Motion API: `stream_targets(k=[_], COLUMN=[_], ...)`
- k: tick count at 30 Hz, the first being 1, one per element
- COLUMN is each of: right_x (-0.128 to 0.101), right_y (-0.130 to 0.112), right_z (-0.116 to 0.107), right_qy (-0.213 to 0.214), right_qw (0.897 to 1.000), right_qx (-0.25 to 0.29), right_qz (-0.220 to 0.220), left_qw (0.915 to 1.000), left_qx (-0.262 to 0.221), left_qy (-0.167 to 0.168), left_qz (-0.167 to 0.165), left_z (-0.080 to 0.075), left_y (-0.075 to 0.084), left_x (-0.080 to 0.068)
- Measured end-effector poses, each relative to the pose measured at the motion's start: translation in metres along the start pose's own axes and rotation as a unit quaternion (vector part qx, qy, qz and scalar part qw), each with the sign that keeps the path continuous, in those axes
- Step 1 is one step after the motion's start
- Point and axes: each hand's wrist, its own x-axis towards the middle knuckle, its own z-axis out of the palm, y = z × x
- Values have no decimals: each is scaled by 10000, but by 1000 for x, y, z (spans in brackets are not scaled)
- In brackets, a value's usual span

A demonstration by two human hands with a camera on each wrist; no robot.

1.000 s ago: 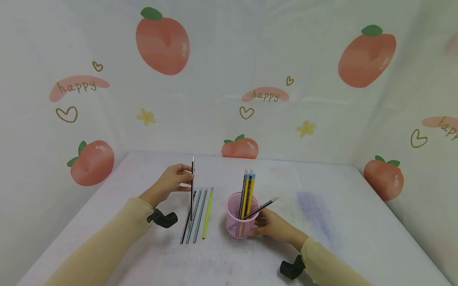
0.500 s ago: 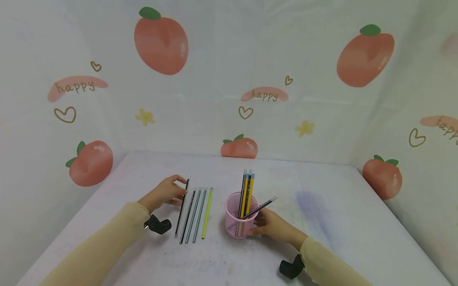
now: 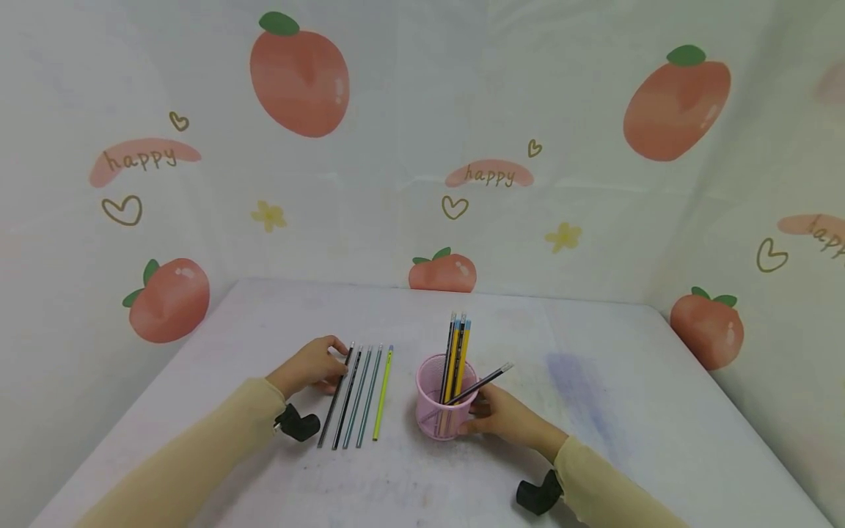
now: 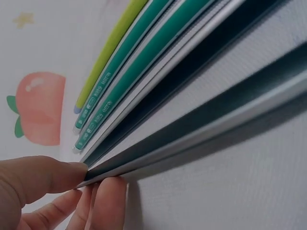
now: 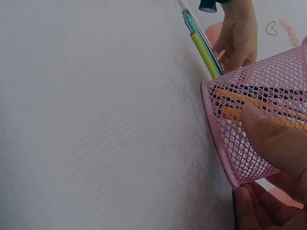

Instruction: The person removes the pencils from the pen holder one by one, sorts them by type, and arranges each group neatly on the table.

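My left hand [image 3: 313,368] pinches a dark pencil [image 3: 333,403] near its eraser end. The pencil lies at the left end of a row on the table. Beside it are another black pencil [image 3: 346,400], two green pencils [image 4: 124,76] and a yellow-green pencil [image 3: 383,396]. My right hand [image 3: 508,419] holds a pink mesh pencil cup [image 3: 428,411] from its right side, the thumb across the mesh in the right wrist view. Several yellow and black pencils [image 3: 464,352] stand in the cup, and one dark pencil [image 3: 491,376] leans out over the right rim.
The white table [image 3: 396,491] has a bluish smudge [image 3: 581,389] right of the cup. A white backdrop [image 3: 396,220] with printed fruit closes off the back and sides. A gap of table lies between the pencil row and the cup.
My left hand has brought the dark pencil from upright above the row down and left, and it now lies flat at the row's left end. The right hand and cup have not moved.
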Motion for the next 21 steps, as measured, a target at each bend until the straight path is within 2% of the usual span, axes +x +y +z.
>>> stream_targets(k=[9, 21], right_x=[0, 1], right_y=[-2, 2], right_z=[0, 1], right_qy=[-6, -61], right_qw=[10000, 9999], right_qx=[8, 85], right_qz=[78, 21], left_qw=[9995, 9987], left_qx=[223, 353], left_qy=[168, 233], left_qz=[-167, -278], left_z=[5, 5], left_y=[3, 2], left_x=[1, 3])
